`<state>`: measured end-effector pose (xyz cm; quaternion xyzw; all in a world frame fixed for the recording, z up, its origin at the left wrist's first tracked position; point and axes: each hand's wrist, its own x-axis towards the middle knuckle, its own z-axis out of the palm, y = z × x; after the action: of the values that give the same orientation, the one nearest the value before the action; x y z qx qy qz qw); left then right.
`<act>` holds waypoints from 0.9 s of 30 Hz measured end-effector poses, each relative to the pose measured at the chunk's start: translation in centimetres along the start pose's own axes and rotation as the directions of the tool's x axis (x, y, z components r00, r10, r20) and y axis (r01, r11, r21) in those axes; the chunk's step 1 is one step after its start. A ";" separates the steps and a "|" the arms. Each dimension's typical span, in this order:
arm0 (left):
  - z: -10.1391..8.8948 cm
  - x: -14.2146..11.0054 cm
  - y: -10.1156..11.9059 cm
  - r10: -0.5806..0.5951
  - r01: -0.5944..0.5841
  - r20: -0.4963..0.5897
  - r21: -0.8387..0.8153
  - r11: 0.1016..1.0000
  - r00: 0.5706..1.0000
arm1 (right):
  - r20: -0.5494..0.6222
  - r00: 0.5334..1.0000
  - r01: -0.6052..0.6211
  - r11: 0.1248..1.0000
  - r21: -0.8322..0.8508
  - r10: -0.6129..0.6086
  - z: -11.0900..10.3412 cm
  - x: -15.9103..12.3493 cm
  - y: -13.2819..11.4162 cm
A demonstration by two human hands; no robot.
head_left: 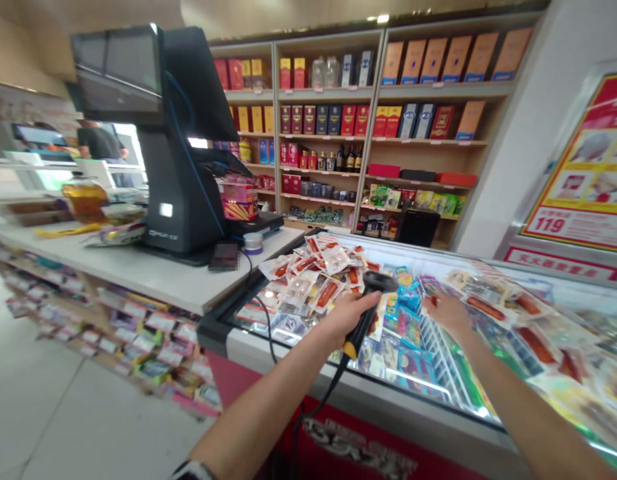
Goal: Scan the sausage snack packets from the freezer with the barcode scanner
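My left hand (pixel 344 319) is wrapped round the handle of a black barcode scanner (pixel 364 317) with a yellow end, its head pointing away from me. A cable hangs from the scanner's lower end. Beyond it, a pile of clear-packed sausages (pixel 316 273) lies on the freezer's glass top. My right hand (pixel 446 313) is over the glass with its fingers curled together; whatever they hold, if anything, is too small to name. To the right of that hand, more packed sausages (pixel 536 343) are spread on the glass.
The chest freezer (pixel 468 427) holds colourful packets and a white wire divider (pixel 441 353) under its glass. At left, a checkout terminal (pixel 186 180) stands on a white counter (pixel 188 283). Shelves of boxed bottles (pixel 323 120) line the back wall. A person (pixel 101 143) is in the far left background.
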<state>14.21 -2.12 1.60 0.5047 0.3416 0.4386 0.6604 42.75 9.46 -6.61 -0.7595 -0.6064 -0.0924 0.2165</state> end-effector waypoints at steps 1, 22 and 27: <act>0.0 -0.2 0.0 -0.004 0.004 0.006 0.001 1.000 1.000 | 0.033 0.999 -0.034 0.999 -0.035 0.035 0.2 -0.4 -0.5; 0.5 -0.4 0.6 0.007 -0.007 -0.017 -0.001 1.000 1.000 | -0.618 0.784 0.355 0.858 0.370 -0.058 -0.1 -4.2 -4.6; 1.4 -0.1 0.7 -0.002 0.002 -0.001 0.002 1.000 1.000 | -0.640 0.767 0.362 0.859 0.362 -0.054 0.2 -4.2 -4.6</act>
<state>15.22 -2.68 2.66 0.5049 0.3429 0.4378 0.6601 37.28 6.59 -7.50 -0.5392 -0.5906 -0.2080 0.5631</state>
